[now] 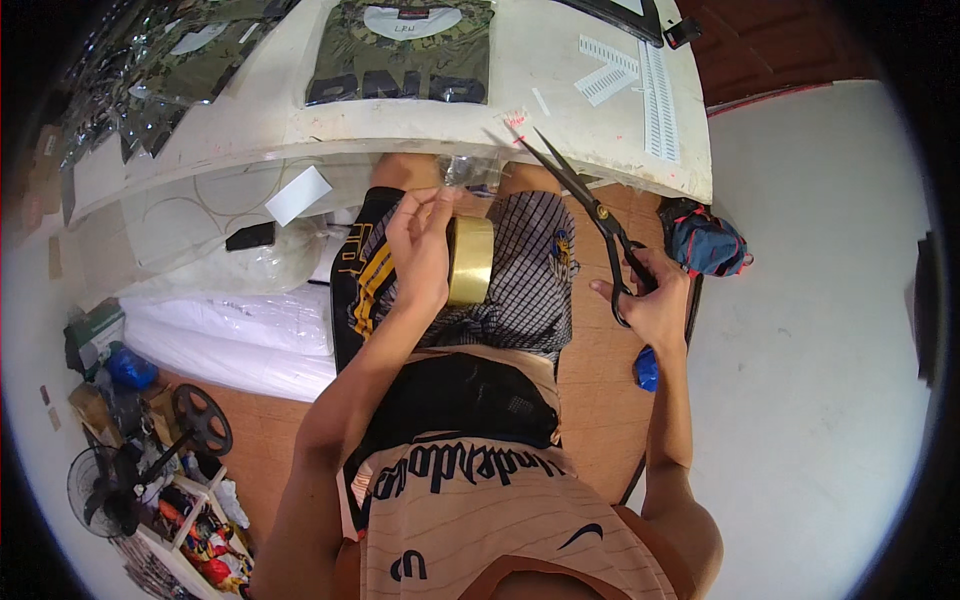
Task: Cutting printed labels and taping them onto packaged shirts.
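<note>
Over my lap, my left hand (pixel 420 240) is closed beside a wide roll of golden-looking packing tape (pixel 473 262), its fingertips pinched at the top of the roll. A clear, crinkled strip (pixel 468 172) shows just above those fingers, close to the table edge. Large black scissors (pixel 598 212) are in my right hand (pixel 652 295), fingers through the handle loops. Their blades point up and left, slightly parted, with the tips over the table's front edge. A dark camouflage shirt in a clear bag (pixel 400 55) lies folded on the white table (pixel 250 125).
More bagged shirts (pixel 165 65) pile up at the table's far left. Paper label strips (pixel 655 100) lie on the right, near a black device (pixel 685 33). Below at left are white wrapped bundles (pixel 230 335) and a fan (pixel 100 490). A white wall (pixel 810 330) bounds the right.
</note>
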The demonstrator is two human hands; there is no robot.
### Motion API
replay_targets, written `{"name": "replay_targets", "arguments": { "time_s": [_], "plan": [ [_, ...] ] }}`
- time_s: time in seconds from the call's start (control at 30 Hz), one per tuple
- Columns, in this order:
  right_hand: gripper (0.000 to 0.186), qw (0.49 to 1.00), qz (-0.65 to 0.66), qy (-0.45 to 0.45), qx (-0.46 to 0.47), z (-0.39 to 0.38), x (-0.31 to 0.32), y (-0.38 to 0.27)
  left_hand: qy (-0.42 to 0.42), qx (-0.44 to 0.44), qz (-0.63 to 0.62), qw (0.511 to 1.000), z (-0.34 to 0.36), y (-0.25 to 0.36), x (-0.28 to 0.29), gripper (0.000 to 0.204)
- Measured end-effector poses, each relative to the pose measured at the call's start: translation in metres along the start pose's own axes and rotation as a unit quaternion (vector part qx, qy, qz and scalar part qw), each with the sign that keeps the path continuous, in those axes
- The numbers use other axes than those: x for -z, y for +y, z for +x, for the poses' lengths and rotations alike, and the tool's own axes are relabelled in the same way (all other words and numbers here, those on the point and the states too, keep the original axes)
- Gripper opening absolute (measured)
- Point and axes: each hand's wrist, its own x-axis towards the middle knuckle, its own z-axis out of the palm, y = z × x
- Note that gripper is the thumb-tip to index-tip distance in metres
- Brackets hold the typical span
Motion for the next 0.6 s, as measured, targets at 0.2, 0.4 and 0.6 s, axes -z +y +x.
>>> {"name": "replay_targets", "arguments": {
  "time_s": [0.2,0.4,0.6],
  "plan": [
    [0.05,0.999,0.023,0.028,-0.037,0.008,-0.011,0.007,-0.093,-0.141,0.027,0.985,-0.008,0.025,0.005,0.008],
    [0.048,0.997,0.028,0.034,-0.065,0.006,-0.016,0.011,-0.089,-0.079,-0.014,0.993,0.005,0.031,0.022,0.011],
    [0.047,0.996,0.051,0.027,-0.075,0.002,-0.016,0.012,-0.01,-0.144,0.172,0.974,0.106,-0.017,0.128,0.017]
  ]
}}
